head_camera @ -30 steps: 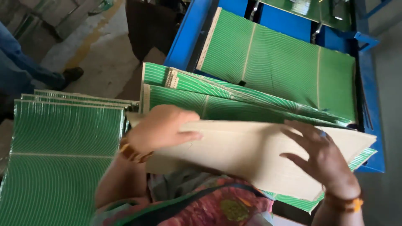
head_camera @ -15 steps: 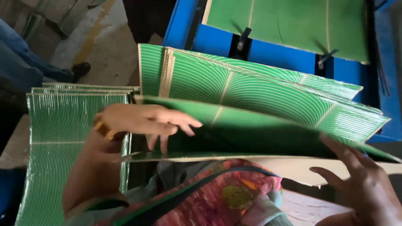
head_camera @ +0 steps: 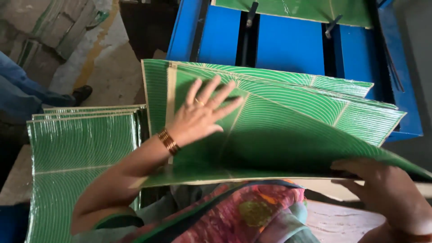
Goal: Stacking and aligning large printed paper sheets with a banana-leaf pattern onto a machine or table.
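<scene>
Fingers of the left hand (head_camera: pixel 198 118), curled before, now lie spread flat on the green sheet (head_camera: pixel 288 135); right hand (head_camera: pixel 387 193) grips its edge.

Hands in view: two, the left hand (head_camera: pixel 200 114) and the right hand (head_camera: pixel 387 189). Green sheet groups: three — fanned pile (head_camera: pixel 292 121), side stack (head_camera: pixel 76 157), one sheet on blue machine (head_camera: pixel 288 45). Bangles: one (head_camera: pixel 168 141).

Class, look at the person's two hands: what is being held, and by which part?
The right hand grips the top green sheet by its near right edge; the left hand lies flat on its face.
</scene>
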